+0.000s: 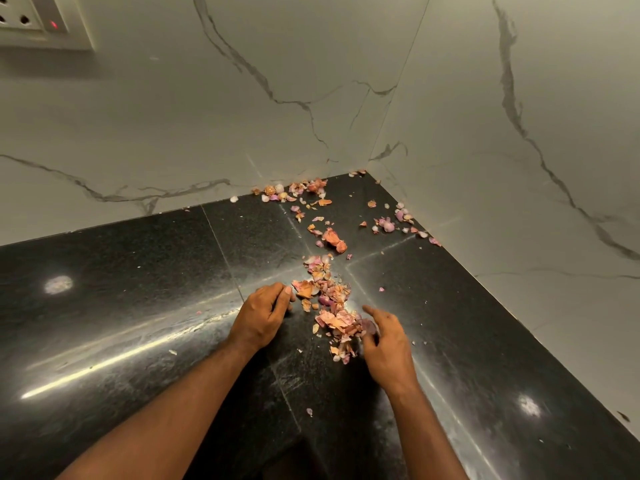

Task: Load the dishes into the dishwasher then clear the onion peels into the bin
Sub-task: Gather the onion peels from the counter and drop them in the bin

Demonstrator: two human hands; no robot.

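Note:
Pink and orange onion peels (332, 306) lie in a loose trail on the black stone counter (138, 306), running from the wall corner toward me. A thicker heap lies between my two hands. My left hand (265, 315) rests on the counter just left of the heap, fingers curled, its fingertips at the peels' edge. My right hand (384, 341) sits at the heap's right side, index finger pointing forward, the other fingers bent against the peels. More peels (304, 190) lie scattered along the back wall and in the corner. No dishes, dishwasher or bin in view.
White marble-patterned walls (519, 168) meet in a corner behind the counter. A wall socket with a red light (38, 19) is at the top left. Small stray peel bits (309, 411) dot the counter near me.

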